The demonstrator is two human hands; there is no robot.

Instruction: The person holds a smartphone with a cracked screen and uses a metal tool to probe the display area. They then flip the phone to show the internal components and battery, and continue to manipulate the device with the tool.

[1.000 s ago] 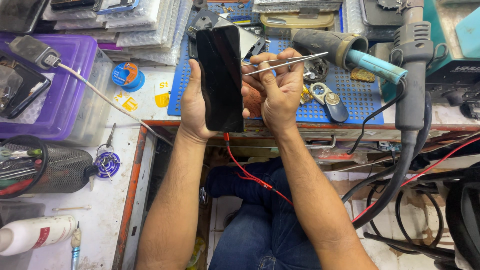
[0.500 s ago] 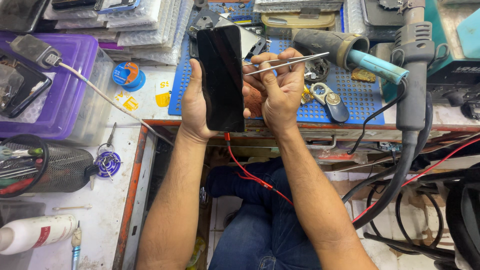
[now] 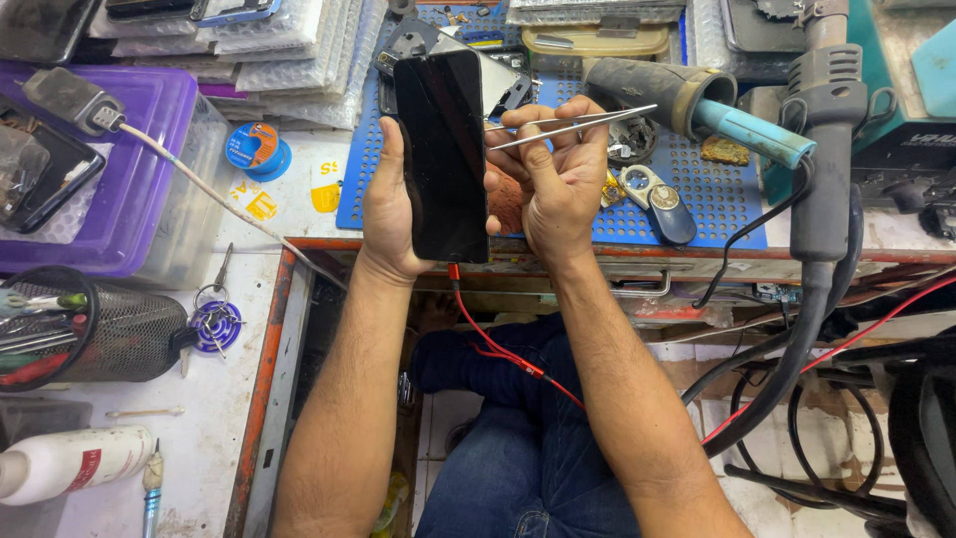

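My left hand (image 3: 390, 204) holds a black smartphone (image 3: 443, 149) upright by its edges, its dark screen facing me. A red cable (image 3: 498, 351) plugs into the phone's bottom end and trails down over my lap. My right hand (image 3: 556, 179) sits just to the right of the phone and grips metal tweezers (image 3: 578, 124), whose tips point right, away from the phone. The fingers of my right hand touch the phone's right edge.
A blue perforated work mat (image 3: 697, 189) lies under the hands with small parts and a loupe (image 3: 662, 199). A hot-air handle (image 3: 822, 149) and a soldering tool (image 3: 687, 100) stand at right. A purple bin (image 3: 129, 199), a mesh pen cup (image 3: 100, 334) and a white bottle (image 3: 70, 463) are at left.
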